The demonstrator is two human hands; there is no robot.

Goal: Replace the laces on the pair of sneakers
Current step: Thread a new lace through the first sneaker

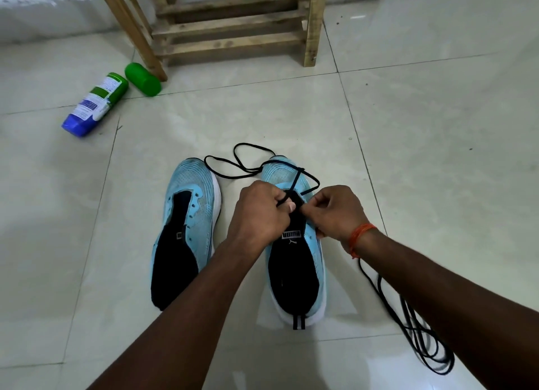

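Observation:
Two light blue sneakers with black tongues stand side by side on the tiled floor, toes pointing away from me. The left sneaker (186,229) has bare eyelets and no lace. Over the right sneaker (294,261), my left hand (259,211) pinches a black lace (242,165) at the front eyelets. My right hand (335,211) pinches the same lace from the other side. The lace's loose loops trail over the toe and onto the floor ahead.
A second black lace (420,334) lies coiled on the floor under my right forearm. A green and blue bottle (93,105) and a green cap (143,79) lie at the far left. A wooden stool frame (233,30) stands behind the shoes.

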